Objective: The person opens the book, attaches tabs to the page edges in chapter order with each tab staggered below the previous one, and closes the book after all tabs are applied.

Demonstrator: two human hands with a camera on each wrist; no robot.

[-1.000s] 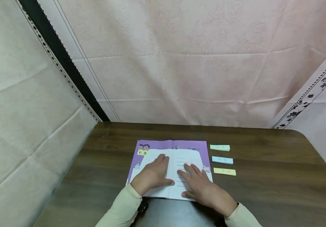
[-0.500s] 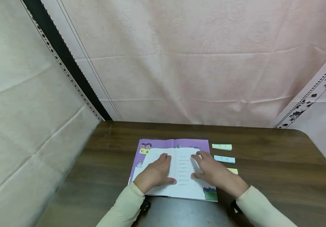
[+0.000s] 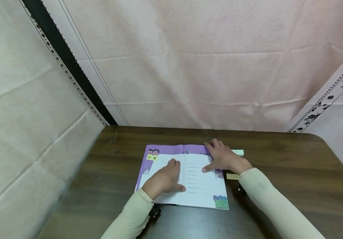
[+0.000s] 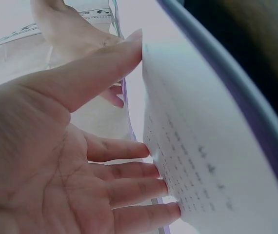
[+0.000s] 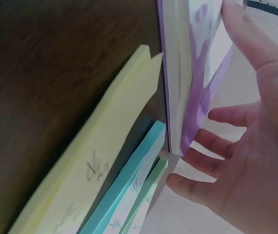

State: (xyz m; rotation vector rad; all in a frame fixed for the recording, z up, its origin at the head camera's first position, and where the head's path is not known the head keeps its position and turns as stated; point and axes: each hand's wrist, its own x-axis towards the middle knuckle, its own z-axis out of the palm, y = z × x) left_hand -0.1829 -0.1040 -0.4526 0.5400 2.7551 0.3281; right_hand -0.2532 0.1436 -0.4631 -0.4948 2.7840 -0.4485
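Pale, rose-patterned cloth hangs across the upper frame, crossed at upper left by a black strip, above a dark wooden table filling the lower half. A book with purple-bordered pages lies spread on the table at lower center as a person in light sleeves reaches in from the bottom edge. The left hand, at lower center, rests thumb and fingertips against the left page, fingers extended and wide of the thumb, gripping nothing. The right hand spans the book's upper right edge, thumb over the right page and fingers loosely spread, with hold of nothing; whether the fingertips touch the book cannot be told. Beside the book, partly behind that hand, sit a yellow note pad, a blue note pad and a green note pad, handwriting on each. A small yellow label marks the left page's upper left.
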